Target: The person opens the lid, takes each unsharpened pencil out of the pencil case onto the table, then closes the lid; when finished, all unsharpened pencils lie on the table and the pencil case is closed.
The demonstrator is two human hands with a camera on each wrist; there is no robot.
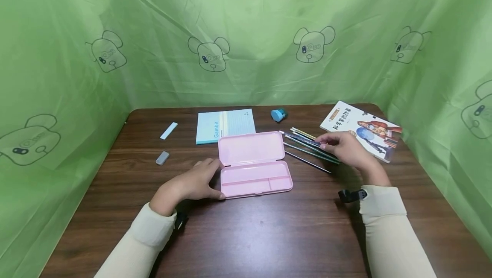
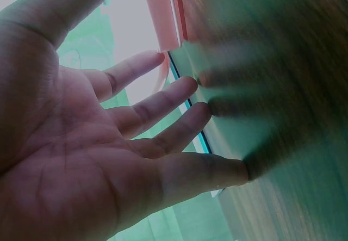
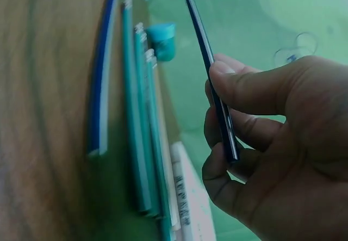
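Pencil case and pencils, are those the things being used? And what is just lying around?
In use:
pink pencil case, open, left hand resting at its edge
dark pencil, pinched by the right hand
loose pencils beside the case

Lying about:
blue notebook
picture book
blue sharpener
grey eraser
pale blue strip

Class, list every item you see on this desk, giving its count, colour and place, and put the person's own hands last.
Pink plastic pencil case: one, open, table centre.
Light blue notebook: one, behind the case.
Pale blue strip: one, back left.
Grey eraser: one, left of the case.
Blue sharpener: one, back centre.
Pencils and pens: several, mostly green, right of the case.
Illustrated book: one, back right.
Brown wooden table: one.
Left hand: touches the case's left edge.
Right hand: pinches a dark pen.
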